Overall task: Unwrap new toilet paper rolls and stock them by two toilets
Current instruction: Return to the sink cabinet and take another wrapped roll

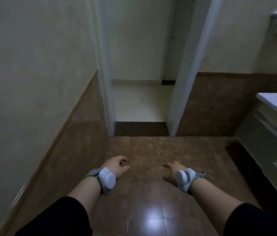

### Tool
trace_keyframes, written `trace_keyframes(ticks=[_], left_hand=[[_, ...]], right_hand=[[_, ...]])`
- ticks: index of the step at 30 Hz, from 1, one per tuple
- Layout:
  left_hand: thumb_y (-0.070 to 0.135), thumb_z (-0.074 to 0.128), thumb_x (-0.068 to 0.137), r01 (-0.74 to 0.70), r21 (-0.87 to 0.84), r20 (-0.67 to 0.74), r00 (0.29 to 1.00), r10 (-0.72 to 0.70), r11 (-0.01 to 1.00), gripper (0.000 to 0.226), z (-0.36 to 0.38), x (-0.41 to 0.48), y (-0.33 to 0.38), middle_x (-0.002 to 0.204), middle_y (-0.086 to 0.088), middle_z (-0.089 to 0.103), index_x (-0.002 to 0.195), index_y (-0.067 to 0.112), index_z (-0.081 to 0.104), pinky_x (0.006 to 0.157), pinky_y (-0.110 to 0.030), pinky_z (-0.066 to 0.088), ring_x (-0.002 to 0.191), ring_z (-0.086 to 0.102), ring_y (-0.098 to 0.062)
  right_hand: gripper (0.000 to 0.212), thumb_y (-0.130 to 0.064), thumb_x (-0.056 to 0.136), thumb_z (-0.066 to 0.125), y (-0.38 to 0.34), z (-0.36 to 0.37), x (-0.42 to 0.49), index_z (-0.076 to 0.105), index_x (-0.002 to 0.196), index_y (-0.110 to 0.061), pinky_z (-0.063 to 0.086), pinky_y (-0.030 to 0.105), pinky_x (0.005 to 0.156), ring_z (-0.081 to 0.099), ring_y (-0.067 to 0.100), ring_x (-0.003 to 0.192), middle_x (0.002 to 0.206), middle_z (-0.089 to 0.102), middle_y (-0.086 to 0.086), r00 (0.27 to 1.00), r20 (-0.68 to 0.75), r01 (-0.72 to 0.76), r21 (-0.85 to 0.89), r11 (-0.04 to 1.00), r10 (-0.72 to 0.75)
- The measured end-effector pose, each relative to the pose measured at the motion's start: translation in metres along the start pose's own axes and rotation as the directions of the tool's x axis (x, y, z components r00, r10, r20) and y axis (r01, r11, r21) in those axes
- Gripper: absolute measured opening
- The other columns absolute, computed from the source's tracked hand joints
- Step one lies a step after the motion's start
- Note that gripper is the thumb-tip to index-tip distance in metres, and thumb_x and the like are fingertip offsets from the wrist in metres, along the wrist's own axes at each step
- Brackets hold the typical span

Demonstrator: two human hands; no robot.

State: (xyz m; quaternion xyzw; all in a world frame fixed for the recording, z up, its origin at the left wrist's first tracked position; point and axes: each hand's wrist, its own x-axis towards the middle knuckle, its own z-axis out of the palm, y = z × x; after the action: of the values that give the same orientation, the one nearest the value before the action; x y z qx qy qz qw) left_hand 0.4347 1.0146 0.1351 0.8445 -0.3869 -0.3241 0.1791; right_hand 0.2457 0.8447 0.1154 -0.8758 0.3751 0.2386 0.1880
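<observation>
Two bare hands, left and right, both empty with fingers loosely spread. Two wrist devices, one per wrist. Two dark sleeves. One doorway. One vanity at right.

Both hands empty, left hand & right hand over brown floor, doorway ahead

Open doorway ahead, bare brown floor between left wall and right vanity cabinet
</observation>
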Motion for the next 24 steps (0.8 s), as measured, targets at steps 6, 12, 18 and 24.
trace_keyframes(ticks=[6, 12, 18, 24], left_hand=[[0.043, 0.051, 0.092, -0.226, 0.210, 0.194, 0.963, 0.186, 0.951, 0.063, -0.021, 0.108, 0.066, 0.155, -0.006, 0.031, 0.147, 0.021, 0.029, 0.113, -0.032, 0.031, 0.141, 0.034, -0.024], [0.055, 0.047, 0.089, -0.430, 0.404, 0.360, 0.886, 0.292, 0.807, 0.073, 0.013, 0.209, 0.184, 0.162, -0.005, -0.001, 0.150, 0.035, 0.012, 0.121, -0.048, 0.014, 0.149, -0.001, -0.033], [0.062, 0.046, 0.086, -0.544, 0.466, 0.455, 0.824, 0.338, 0.698, 0.075, 0.071, 0.281, 0.290, 0.162, -0.002, -0.006, 0.149, 0.040, 0.010, 0.121, -0.050, 0.012, 0.149, -0.005, -0.030], [0.059, 0.047, 0.087, -0.624, 0.489, 0.514, 0.771, 0.376, 0.610, 0.075, 0.138, 0.351, 0.420, 0.162, -0.003, -0.005, 0.149, 0.039, 0.009, 0.121, -0.048, 0.012, 0.149, -0.005, -0.030]], right_hand=[[0.057, -0.043, 0.091, 0.049, 0.055, -0.043, 0.020, 0.035, 0.143, -0.023, 0.036, 0.027, 0.104, 0.043, 0.022, 0.133, 0.149, 0.040, 0.002, 0.971, 0.000, -0.236, 0.092, 0.967, 0.237], [0.059, -0.042, 0.089, 0.055, 0.160, -0.058, 0.029, 0.039, 0.140, -0.020, 0.036, 0.027, 0.106, 0.044, 0.020, 0.132, 0.147, 0.043, 0.002, 0.885, -0.027, -0.429, 0.343, 0.836, 0.465], [0.066, -0.043, 0.085, 0.058, 0.281, -0.077, 0.055, 0.034, 0.142, -0.020, 0.038, 0.027, 0.102, 0.047, 0.023, 0.130, 0.145, 0.044, 0.005, 0.752, -0.077, -0.492, 0.595, 0.636, 0.654], [0.075, -0.044, 0.085, 0.056, 0.431, -0.102, 0.089, 0.023, 0.147, -0.019, 0.030, 0.023, 0.105, 0.039, 0.024, 0.136, 0.150, 0.037, 0.005, 0.669, -0.013, -0.505, 0.726, 0.468, 0.743]])
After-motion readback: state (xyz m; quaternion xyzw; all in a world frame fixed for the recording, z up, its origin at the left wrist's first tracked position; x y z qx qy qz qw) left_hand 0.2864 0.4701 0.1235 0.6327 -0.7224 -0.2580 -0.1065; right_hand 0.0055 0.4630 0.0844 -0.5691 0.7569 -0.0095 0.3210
